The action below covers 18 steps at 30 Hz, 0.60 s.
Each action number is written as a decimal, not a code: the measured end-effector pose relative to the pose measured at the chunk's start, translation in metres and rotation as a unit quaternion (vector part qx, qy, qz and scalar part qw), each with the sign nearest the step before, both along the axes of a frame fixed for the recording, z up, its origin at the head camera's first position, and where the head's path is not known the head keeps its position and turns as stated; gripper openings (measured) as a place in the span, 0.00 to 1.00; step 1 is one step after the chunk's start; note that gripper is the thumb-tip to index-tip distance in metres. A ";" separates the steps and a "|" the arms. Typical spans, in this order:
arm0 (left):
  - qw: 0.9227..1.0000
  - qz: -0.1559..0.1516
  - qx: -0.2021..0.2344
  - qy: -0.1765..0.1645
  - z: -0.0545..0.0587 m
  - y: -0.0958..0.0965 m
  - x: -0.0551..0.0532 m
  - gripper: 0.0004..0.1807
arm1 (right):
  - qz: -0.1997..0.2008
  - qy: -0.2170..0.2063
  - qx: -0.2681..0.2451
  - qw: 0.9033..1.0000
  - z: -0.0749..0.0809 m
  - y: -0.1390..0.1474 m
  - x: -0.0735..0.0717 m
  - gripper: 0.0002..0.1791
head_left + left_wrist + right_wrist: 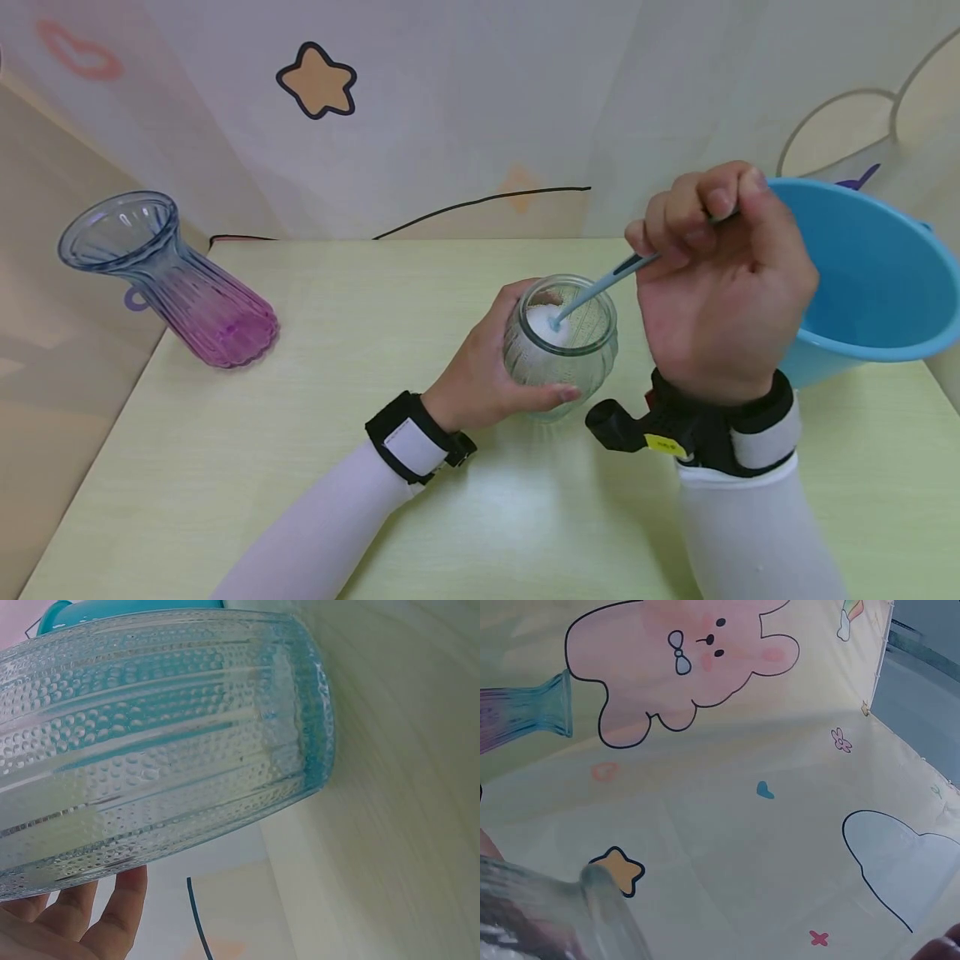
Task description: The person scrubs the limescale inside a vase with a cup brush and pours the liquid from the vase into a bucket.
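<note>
A clear glass jar (603, 362) with a ribbed, dimpled wall stands around mid-table, its mouth facing up. My left hand (480, 371) grips it from the left, thumb across the near side and fingers behind. In the left wrist view the jar (165, 727) fills much of the picture, its base close to the table. My right hand (727, 283), raised above and right of the jar, holds the blue handle of a cup brush (603, 285). The brush's white head sits inside the jar. Only the jar's rim (607, 907) shows large in the right wrist view.
At the left stands a fluted glass vase (206, 308), blue at its flared mouth and pink below. A light blue bucket (862, 250) stands on the right, behind my right hand. The pale wood-grain table (337, 333) meets a printed cloth backdrop (465, 100) at its far edge.
</note>
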<state>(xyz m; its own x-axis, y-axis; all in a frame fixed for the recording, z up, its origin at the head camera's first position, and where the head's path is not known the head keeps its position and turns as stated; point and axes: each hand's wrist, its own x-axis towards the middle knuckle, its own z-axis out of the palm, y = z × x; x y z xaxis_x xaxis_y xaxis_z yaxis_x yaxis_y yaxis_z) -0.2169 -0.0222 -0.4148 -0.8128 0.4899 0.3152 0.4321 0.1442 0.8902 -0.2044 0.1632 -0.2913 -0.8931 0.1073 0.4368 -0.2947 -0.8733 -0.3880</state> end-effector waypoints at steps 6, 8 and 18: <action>1.000 -0.002 0.007 0.006 -0.001 0.000 0.000 0.54 | -0.018 0.003 -0.030 0.999 0.003 0.004 0.001 0.21; 1.000 -0.002 0.008 0.006 -0.001 0.000 0.000 0.54 | -0.024 0.006 -0.036 0.999 0.004 0.004 0.002 0.21; 1.000 -0.002 0.004 0.009 0.000 -0.001 -0.001 0.54 | -0.103 0.072 0.060 0.990 0.003 -0.007 0.010 0.17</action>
